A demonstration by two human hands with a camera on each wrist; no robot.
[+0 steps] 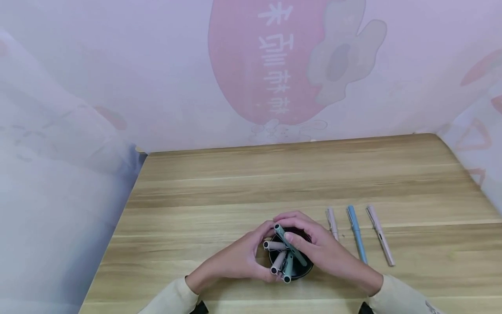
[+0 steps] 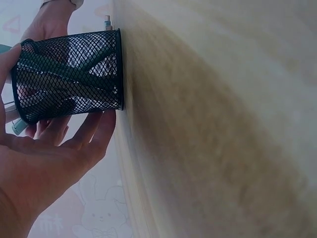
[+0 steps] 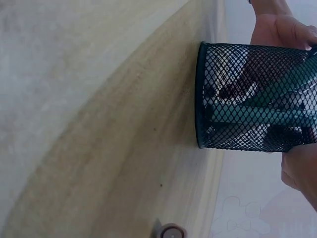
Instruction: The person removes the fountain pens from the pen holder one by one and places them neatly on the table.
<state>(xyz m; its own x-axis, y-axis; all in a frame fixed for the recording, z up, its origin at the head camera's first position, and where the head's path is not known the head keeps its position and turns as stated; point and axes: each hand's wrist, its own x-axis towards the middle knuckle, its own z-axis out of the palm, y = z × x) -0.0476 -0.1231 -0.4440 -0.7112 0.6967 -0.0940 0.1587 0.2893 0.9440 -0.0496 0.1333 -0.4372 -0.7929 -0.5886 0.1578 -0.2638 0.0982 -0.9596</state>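
A black mesh pen holder [image 1: 302, 271] stands upright on the wooden table, with several capped pens leaning in it. My left hand [image 1: 247, 257] grips its left side, thumb at the near rim and fingers along the mesh [image 2: 79, 74]. From the right, my right hand [image 1: 310, 235] curls around the far rim, its thumb resting on a green pen [image 1: 295, 250]. A second green pen [image 1: 288, 269] and two pale pink pens, one pale pen [image 1: 274, 246] higher than the other, tilt over the rim towards the left and near side.
Right of the holder lie three pens on the table [image 1: 235, 174]: a short-looking pink pen [image 1: 331, 222], partly hidden by the right hand, a blue pen [image 1: 356, 233] and another pink pen [image 1: 380, 235]. A printed curtain [image 1: 157, 65] hangs behind the table's far edge.
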